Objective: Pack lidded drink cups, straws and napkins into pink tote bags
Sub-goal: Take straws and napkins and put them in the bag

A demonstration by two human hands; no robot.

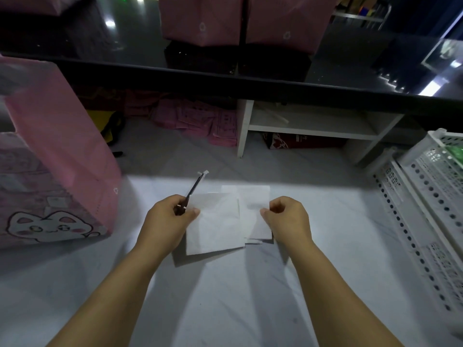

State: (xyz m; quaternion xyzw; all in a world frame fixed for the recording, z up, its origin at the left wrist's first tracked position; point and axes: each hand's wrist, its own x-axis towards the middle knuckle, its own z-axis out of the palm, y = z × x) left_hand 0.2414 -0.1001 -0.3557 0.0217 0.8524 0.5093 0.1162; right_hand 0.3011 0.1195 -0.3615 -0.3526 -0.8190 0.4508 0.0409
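Note:
A white napkin is pinched at its left edge by my left hand, which also holds a dark wrapped straw that sticks up and away from me. Under and to the right of that napkin lies a small stack of white napkins on the white table. My right hand pinches the right edge of this stack with thumb and fingers. A pink tote bag with a white cat drawing stands at the left, close to my left hand. Two more pink tote bags stand on the dark counter behind.
A white perforated plastic crate sits at the right table edge. A dark glossy counter overhangs the back. Below it are a white shelf unit and a pile of pink folded bags.

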